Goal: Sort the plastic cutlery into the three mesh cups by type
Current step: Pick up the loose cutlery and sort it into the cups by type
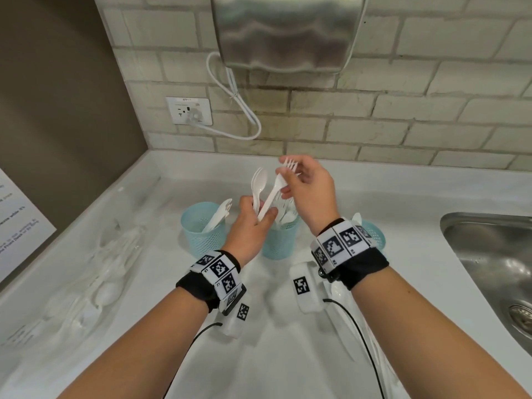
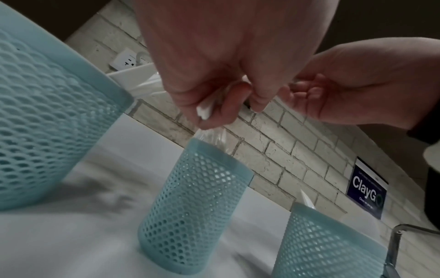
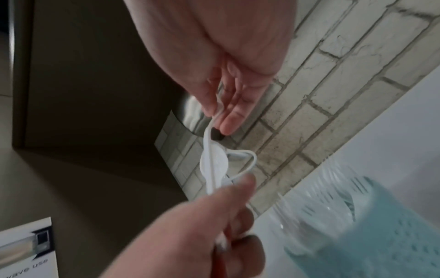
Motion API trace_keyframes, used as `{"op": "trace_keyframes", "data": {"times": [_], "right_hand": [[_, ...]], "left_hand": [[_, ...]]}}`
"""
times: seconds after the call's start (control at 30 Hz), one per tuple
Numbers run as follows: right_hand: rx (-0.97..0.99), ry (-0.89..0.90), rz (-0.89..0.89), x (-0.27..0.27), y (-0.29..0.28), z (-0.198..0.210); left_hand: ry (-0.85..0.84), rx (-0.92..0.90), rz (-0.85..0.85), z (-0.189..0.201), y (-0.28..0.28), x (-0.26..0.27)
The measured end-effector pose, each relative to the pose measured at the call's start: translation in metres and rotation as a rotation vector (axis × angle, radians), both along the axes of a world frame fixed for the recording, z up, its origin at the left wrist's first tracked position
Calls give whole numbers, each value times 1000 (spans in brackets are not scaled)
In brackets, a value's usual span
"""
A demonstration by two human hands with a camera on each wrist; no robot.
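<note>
A white counter [image 1: 388,191] is being used, with a sink [image 1: 489,254] at the right. Three mesh cups are being filled at the far middle: the left cup [image 1: 203,234] is holding knives, the middle cup [image 1: 277,243] is holding clear-wrapped pieces, and the right cup [image 1: 374,234] is mostly being hidden by the wrist. More wrapped cutlery [image 1: 98,272] is lying on the near left.

Above the middle cup, a bundle is being gripped by the left hand [image 1: 253,226], fingers curled round the handles of the spoons [image 1: 258,182] and a fork [image 1: 272,197]. That fork's upper end is being pinched by the right hand [image 1: 311,194], whose other fingers are curled round a second fork [image 1: 289,164].

If the fork is pulled too sharply, the spoons could be dragged loose and dropped into the wrong cup.
</note>
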State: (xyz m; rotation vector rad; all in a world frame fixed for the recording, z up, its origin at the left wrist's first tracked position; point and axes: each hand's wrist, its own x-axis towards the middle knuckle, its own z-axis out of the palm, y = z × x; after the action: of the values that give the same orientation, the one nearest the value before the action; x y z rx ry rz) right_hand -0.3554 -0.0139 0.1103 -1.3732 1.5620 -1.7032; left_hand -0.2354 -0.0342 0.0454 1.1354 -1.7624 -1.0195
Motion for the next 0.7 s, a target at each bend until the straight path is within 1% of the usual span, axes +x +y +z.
{"op": "trace_keyframes", "data": {"times": [0.1, 0.17, 0.23, 0.3, 0.37, 0.47, 0.57, 0.6, 0.63, 0.7], "right_hand": [[-139, 2, -70, -11, 5, 12], [-145, 76, -116, -18, 4, 8], [-55, 165, -111, -21, 0, -4], [57, 265, -63, -21, 0, -21], [161, 292, -29, -19, 5, -34], [221, 196, -39, -18, 19, -38], [200, -2, 64, -14, 37, -32], [196, -43, 92, -13, 43, -30], [185, -64, 98, -13, 49, -28], [153, -54, 44, -20, 56, -26]], "left_hand": [[71, 10, 47, -2, 0, 4], [108, 29, 62, -8, -3, 8], [186, 85, 47, -12, -3, 9], [262, 134, 29, -10, 2, 6], [294, 135, 4, -8, 8, 2], [265, 119, -79, -6, 17, -3], [230, 90, -188, -10, 25, -12], [208, 73, -221, -10, 29, -16], [193, 58, -256, -10, 33, -21], [189, 54, -309, -7, 42, -33]]}}
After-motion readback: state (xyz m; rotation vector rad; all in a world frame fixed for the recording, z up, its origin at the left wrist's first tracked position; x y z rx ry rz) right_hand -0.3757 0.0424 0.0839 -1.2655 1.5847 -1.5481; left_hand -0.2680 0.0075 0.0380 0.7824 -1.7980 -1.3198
